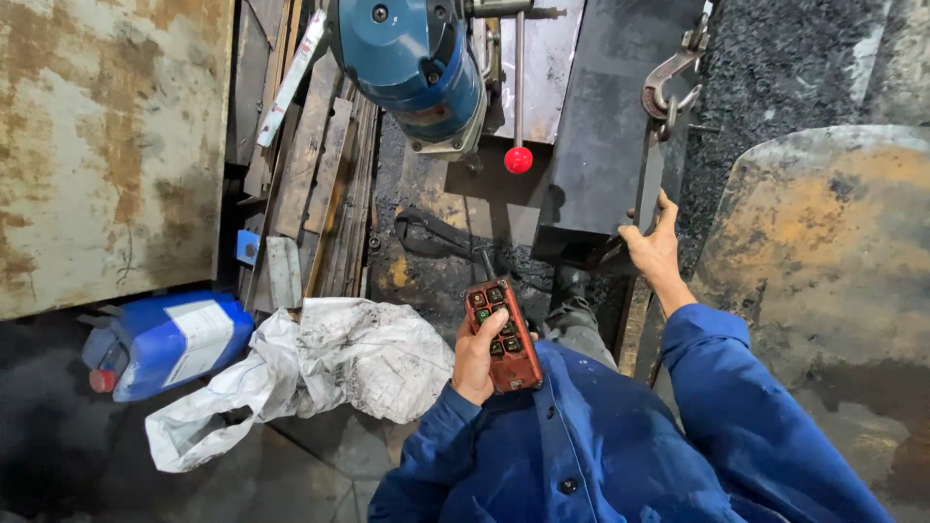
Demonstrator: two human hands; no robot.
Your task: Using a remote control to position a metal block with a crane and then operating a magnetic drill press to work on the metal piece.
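1. Left hand is wrapped around a red remote control with rows of small buttons, thumb lying across the button face, fingers closed behind the case; the remote sits upright just in front of the person's chest, over the blue jacket
2. Right hand reaches forward at the end of a blue sleeve, fingers curled around the lower edge of a dark steel plate, thumb up against its side
3. That plate hangs upright, and at its upper right corner a rusty lifting hook with a chain link grips its edge
4. Just left of the plate a thin metal lever ending in a red ball knob points down, well clear of both hands
5. Beside the lever, a blue machine housing fills the top centre of the view
6. Below the machine, the floor is black and oily, with a dark wrench-like tool lying on it
7. Left of the left hand, a crumpled white sack smeared with grime lies on the floor, and a blue plastic canister with a white label lies on its side next to it
8. Rusty metal strips lean in a stack behind the sack, next to a large rusted panel
9. On the far right, a curved rusty steel sheet stands near the right sleeve
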